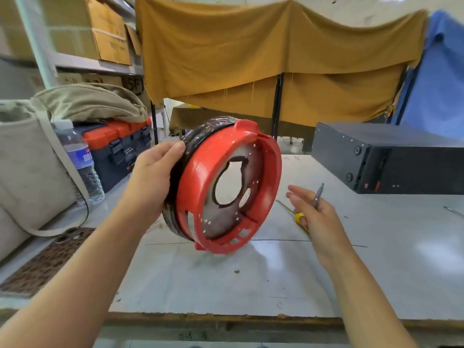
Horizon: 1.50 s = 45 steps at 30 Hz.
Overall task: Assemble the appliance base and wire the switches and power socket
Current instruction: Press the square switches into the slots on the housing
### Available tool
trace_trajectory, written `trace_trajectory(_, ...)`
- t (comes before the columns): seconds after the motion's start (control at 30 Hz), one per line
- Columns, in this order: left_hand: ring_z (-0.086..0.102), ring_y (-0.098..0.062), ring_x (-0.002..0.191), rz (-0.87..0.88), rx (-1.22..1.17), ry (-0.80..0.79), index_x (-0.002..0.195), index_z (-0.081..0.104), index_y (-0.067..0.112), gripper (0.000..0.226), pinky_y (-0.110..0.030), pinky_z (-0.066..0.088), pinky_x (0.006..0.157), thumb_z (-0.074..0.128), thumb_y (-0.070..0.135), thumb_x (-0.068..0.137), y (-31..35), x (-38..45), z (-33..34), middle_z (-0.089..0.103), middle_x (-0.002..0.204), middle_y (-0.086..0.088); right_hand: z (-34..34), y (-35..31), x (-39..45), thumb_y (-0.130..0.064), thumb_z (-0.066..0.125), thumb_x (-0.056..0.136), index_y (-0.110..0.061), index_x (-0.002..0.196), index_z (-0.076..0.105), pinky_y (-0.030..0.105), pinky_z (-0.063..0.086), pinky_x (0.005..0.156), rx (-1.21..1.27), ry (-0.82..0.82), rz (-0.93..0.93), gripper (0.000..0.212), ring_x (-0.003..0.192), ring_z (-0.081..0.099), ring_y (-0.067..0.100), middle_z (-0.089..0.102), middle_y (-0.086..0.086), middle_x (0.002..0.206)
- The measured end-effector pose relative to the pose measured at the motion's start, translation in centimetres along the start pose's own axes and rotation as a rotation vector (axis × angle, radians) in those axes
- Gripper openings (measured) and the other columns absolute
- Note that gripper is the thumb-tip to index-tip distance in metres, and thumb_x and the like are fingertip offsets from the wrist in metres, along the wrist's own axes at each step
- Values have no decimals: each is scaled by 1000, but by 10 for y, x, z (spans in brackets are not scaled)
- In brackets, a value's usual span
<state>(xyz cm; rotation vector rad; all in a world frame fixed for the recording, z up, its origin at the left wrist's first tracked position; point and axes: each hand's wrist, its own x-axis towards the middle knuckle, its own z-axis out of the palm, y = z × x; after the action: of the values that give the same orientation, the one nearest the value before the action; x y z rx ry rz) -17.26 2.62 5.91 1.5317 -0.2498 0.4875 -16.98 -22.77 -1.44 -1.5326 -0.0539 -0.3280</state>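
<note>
My left hand (153, 177) grips a round red plastic appliance base (261, 172) by its left rim and holds it tilted on edge just above the grey table (226, 280). The base's back half is black and wrapped in clear film. A metal plate with a large cut-out sits inside the red ring. To the right of the base, my right hand (316, 217) has its fingers stretched toward it, with a slim silver pen-like tool (318, 194) pinched at the thumb and pointing up. A yellow-handled screwdriver (298, 217) lies on the table behind that hand.
A black metal box (391, 159) stands at the back right. On the left are a water bottle (80, 159), an orange-and-dark toolbox (118, 144) and beige bags (30, 167). Another thin metal tool (453, 211) lies far right. Ochre cloth hangs behind.
</note>
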Motion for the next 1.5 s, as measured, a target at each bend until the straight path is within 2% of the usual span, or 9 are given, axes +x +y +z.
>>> trace_trajectory(0.2,64,-14,57,-399,-446,95,82,65,12,32,-36,57,70,43,27,99,-16,17,-5,68,63,-1,3,-1,16,-24,66,86,-37,118,56,27,42,89,-23,-24,21,36,102,60,3,67,-8,108)
trace_trajectory(0.33,67,-14,49,-591,-609,99,73,66,6,46,-30,55,43,34,22,102,-36,16,-3,69,56,-5,3,2,26,-18,63,88,-24,103,66,9,45,68,-9,-11,-2,17,76,61,-2,70,-16,78)
trace_trajectory(0.47,66,-19,55,-751,-600,89,71,64,0,41,-36,55,67,36,10,99,-58,17,-6,68,57,-10,4,6,33,-21,60,89,-27,91,68,4,38,48,-34,4,35,10,54,54,-8,60,-19,59)
trace_trajectory(0.57,65,-17,47,-753,-578,123,75,61,2,37,-37,52,72,35,12,100,-68,13,0,66,53,-8,7,9,37,-24,57,91,-22,97,66,10,43,56,-66,-25,52,11,58,58,-4,62,-16,59)
trace_trajectory(0.73,63,-9,47,-602,-327,168,73,61,9,28,-26,50,60,45,15,95,-79,6,9,65,50,1,9,17,37,-37,56,90,-12,94,64,45,49,83,-199,76,80,27,77,56,22,60,3,75)
trace_trajectory(0.93,62,-13,91,-622,0,124,93,71,17,33,-28,43,74,44,37,93,-97,4,11,74,88,1,8,24,30,-48,50,91,-23,91,62,27,40,63,-421,128,29,28,80,58,15,64,-3,82)
trace_trajectory(1.2,54,-17,76,-592,230,122,82,62,12,25,-36,49,77,41,22,91,-122,-2,3,63,76,2,9,32,31,-47,48,93,-24,88,64,27,37,67,-512,91,50,28,79,56,10,63,-12,80)
trace_trajectory(1.33,57,-25,109,-582,217,137,107,61,9,40,-46,41,102,32,31,92,-122,0,-2,63,113,-7,10,37,33,-47,46,94,-24,93,63,25,36,63,-542,91,55,28,75,52,3,59,-16,79)
trace_trajectory(1.5,58,-16,104,-477,112,102,102,60,22,22,-32,47,88,48,37,91,-124,-5,1,63,107,0,16,40,37,-44,42,96,-22,93,63,27,35,70,-533,82,68,30,82,52,14,59,-10,82)
